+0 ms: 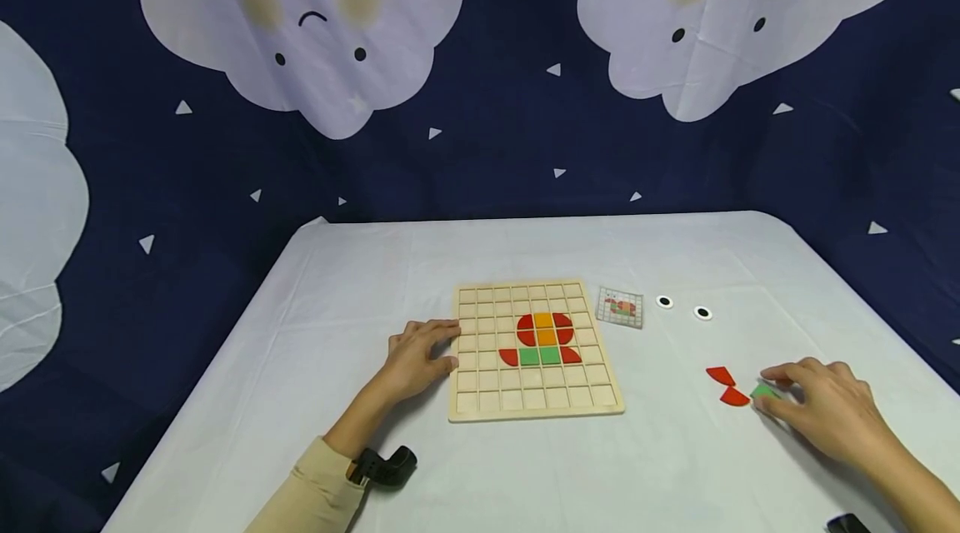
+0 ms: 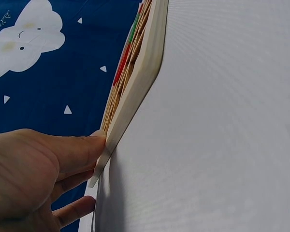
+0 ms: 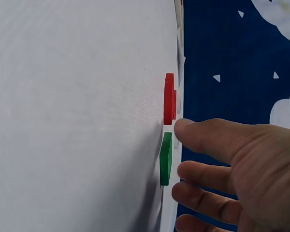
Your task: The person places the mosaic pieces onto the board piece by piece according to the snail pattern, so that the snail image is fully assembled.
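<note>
A wooden grid board (image 1: 487, 405) lies on the table, with red, orange and green flat pieces set in its squares. My left hand (image 1: 417, 360) rests against the board's left edge, its thumb and fingertips touching the rim. In the left wrist view the thumb (image 2: 89, 145) meets the board's side. Over at the right, my right hand (image 1: 825, 408) is low above a green piece (image 1: 763, 391), which shows between thumb and forefinger. The right wrist view has the fingertips beside that green piece (image 3: 166, 159), not closed round it. Two red quarter-round pieces (image 1: 735, 396) lie just left of it.
A small picture card (image 1: 620, 307) with a grid design lies off the board's upper right. Two white eye discs (image 1: 664, 301) are further right. White cloth (image 1: 360, 266) covers the table, and a dark blue cloud-patterned curtain (image 1: 487, 175) hangs behind.
</note>
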The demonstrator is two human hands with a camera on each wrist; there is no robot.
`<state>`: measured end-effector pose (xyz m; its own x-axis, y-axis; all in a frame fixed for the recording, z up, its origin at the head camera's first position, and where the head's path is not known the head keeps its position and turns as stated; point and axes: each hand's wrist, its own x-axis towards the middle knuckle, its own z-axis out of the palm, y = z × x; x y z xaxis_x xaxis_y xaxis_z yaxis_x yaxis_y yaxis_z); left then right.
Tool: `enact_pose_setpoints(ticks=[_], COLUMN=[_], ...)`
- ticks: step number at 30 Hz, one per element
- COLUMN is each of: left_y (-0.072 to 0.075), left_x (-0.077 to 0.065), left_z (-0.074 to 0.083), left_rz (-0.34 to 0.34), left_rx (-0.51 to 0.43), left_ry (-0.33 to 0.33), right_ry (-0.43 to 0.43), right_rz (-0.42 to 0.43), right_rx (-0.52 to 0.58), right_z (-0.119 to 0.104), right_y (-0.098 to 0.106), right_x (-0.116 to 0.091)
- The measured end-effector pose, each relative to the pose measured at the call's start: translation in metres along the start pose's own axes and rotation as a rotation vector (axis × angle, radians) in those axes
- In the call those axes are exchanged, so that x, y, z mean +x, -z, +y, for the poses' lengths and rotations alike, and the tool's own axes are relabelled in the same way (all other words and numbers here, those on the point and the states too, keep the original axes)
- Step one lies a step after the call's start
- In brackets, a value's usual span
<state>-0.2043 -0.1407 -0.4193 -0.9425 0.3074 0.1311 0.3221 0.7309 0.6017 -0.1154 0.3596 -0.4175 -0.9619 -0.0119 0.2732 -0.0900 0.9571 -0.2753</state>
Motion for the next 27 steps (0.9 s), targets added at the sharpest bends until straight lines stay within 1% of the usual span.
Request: enact_pose_setpoints(ticks=[6, 12, 22, 27], left_y=[0.0000, 0.0002, 0.0005, 0.0008], left_x=[-0.0017, -0.0019, -0.0022, -0.0022], left_z=[0.0003, 0.0003, 0.0007, 0.0015], left_rz=[0.003, 0.004, 0.004, 0.006], left_rx=[-0.009, -0.009, -0.002, 0.006], left_ry=[-0.006, -0.006, -0.006, -0.009], right_ry=[-0.005, 0.000, 0.030, 0.053], right_rz=[-0.027, -0.024, 0.007, 0.047], right_rx=[-0.012, -0.006, 0.006, 0.022], right_z=[0.0022, 0.0036, 0.0060, 0.0002], right_y=[-0.0002, -0.0014, -0.0040, -0.0030], right_x=[-0.0015, -0.0014, -0.0013, 0.0001])
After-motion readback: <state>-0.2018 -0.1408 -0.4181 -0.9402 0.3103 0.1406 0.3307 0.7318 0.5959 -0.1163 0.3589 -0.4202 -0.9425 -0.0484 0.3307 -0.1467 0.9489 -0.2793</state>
